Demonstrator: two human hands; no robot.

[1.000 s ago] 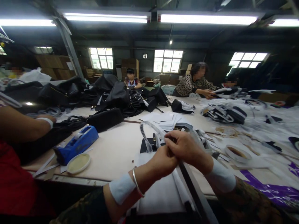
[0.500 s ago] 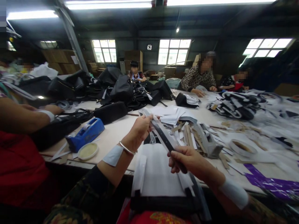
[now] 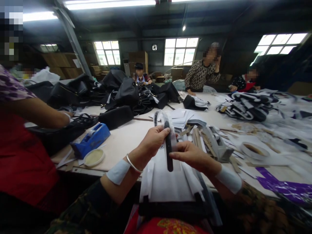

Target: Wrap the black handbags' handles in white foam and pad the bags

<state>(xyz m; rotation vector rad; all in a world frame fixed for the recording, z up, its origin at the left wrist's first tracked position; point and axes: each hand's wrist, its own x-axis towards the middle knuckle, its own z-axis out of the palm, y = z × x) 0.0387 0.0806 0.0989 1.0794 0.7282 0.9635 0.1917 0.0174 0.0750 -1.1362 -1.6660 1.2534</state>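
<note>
A black strap (image 3: 169, 159) with a row of small holes, partly wrapped in whitish translucent film, is held up in front of me and loops over at its top. My left hand (image 3: 154, 139) pinches it near the middle, thumb on the front. Lower down, my right hand (image 3: 191, 155) has closed on the wrap and strap edge; its lower fingers are partly hidden. The strap's rounded end hangs free below. Beneath both hands, a black bag (image 3: 170, 209) lies against my lap, covered with white sheet wrapping (image 3: 168, 187).
On the table stand a blue tape dispenser (image 3: 91, 139), a round shallow dish (image 3: 94, 157) and a grey tape dispenser (image 3: 216, 143). Black bags (image 3: 126, 92) are heaped behind. Paper sheets (image 3: 187, 117) and a tape roll (image 3: 254, 151) lie rightward. A co-worker's arm (image 3: 48, 113) reaches in at left.
The strap has turned from slanted to nearly upright and now curves over at the top. My right hand has shifted up its length. A co-worker across the table has straightened, raising a hand.
</note>
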